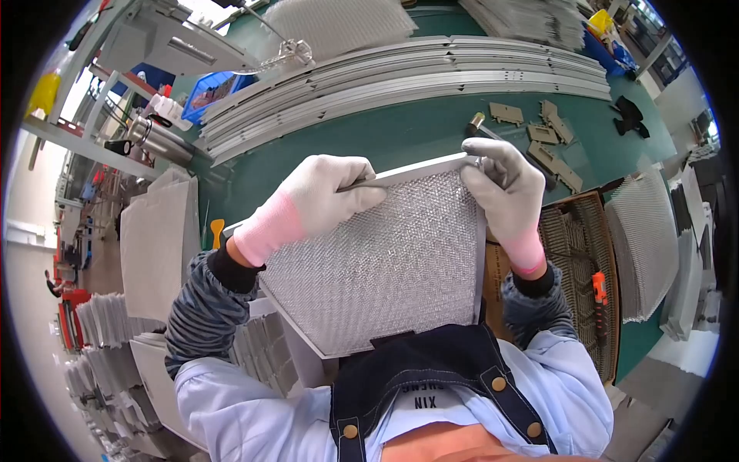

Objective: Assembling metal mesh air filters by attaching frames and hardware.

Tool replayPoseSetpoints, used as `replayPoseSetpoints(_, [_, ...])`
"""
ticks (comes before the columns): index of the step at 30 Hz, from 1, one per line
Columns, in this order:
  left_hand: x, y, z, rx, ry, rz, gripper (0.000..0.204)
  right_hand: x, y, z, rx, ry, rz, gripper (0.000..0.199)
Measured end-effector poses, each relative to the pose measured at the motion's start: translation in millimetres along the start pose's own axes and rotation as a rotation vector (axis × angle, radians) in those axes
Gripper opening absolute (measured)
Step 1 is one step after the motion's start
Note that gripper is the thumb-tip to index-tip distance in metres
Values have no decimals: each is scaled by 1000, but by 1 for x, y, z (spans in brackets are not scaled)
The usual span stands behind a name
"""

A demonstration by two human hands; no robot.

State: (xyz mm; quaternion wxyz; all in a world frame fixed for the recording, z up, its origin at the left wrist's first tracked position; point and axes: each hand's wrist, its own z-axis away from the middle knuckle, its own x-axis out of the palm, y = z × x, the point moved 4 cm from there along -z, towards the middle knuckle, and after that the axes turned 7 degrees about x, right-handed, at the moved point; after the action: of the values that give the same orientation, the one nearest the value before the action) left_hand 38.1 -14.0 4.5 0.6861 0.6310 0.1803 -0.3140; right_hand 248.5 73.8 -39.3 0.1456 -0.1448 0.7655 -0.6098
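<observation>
Left hand (327, 192) and right hand (504, 189) gripping mesh filter panel (385, 262) top edge, panel tilted toward chest

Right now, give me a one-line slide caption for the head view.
Left hand and right hand, both gloved, grip the top edge of a framed metal mesh filter panel above a green workbench.

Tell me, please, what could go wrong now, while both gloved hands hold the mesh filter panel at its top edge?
1. The left hand and right hand grip only the top frame of the mesh filter panel; the lower end might swing or slip.
2. The thin metal frame edges could cut through the fabric gloves.
3. The left hand's fingers press close to the fine mesh, which may dent.
4. Small tan parts lie on the green table nearby and could be knocked.
</observation>
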Motion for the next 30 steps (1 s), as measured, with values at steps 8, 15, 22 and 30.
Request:
replayPoseSetpoints(8, [-9,2,-7,137,-109,64,27,9,-8,-20,185,-218,-5,23])
replayPoseSetpoints(15, [20,-6,-2,286,-40,-311,45,36,32,2,4,-135,-83,33])
replayPoseSetpoints(22, [-30,-43,87,344,927,-354,59,9,96,-18,163,-279,-800,26])
replayPoseSetpoints(30, [136,-164,207,-500,511,893,39,21,119,-95,252,-240,-356,36])
